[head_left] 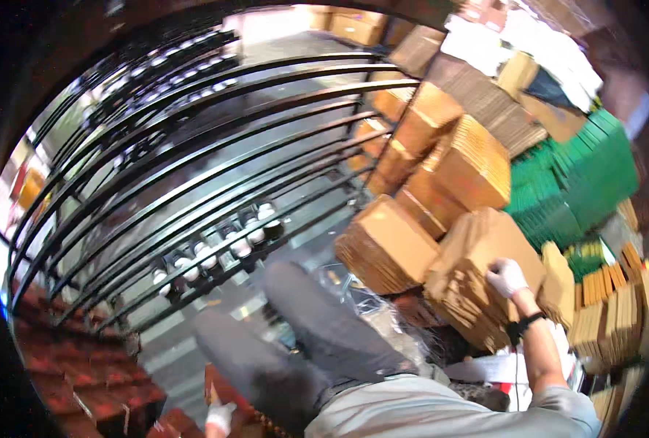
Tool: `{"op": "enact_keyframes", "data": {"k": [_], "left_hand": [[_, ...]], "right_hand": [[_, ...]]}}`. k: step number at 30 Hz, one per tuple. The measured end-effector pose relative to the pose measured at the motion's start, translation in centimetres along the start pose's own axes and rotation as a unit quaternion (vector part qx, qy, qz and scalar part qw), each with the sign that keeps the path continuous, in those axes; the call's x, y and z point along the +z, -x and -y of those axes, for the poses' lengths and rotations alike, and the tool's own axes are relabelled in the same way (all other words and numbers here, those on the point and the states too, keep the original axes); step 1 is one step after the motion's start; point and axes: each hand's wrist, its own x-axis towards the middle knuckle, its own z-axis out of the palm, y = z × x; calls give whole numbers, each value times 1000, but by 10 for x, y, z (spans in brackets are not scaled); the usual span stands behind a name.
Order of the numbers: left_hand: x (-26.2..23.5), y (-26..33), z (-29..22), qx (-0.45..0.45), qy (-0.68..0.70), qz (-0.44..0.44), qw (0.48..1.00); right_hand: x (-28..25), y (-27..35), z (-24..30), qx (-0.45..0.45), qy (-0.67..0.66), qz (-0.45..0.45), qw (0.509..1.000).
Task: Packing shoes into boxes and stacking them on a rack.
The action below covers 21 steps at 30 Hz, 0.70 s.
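The gloved right hand lies flat, fingers spread, on a bundle of flattened cardboard boxes that leans among other stacked bundles beside green cartons. The gloved left hand, low by the dark trouser legs, is too blurred to tell its grip.

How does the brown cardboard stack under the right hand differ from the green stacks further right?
The brown cardboard bundle is plain tan; the green stacks are dark green. The brown bundle lies tilted and loose on the heap, while the green stacks sit in even, aligned rows. The gloved right hand rests on the brown bundle; nothing touches the green stacks. Both look like flattened sheets stacked in layers.
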Motion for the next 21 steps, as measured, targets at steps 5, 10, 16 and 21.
{"op": "enact_keyframes", "data": {"k": [5, 10, 16, 21], "left_hand": [[-107, 195, -130, 49, 110, -35, 992], [-125, 260, -166, 73, 251, -77, 962], [-87, 199, -206, 460, -222, -343, 788], [-90, 188, -295, 500, -255, -254, 788]], "right_hand": [[13, -19, -11, 46, -94, 19, 994], [17, -28, -51, 149, -335, 26, 930], [-22, -32, 15, 96, -610, 47, 785], [-55, -23, 168, 90, -759, 197, 614]]}}
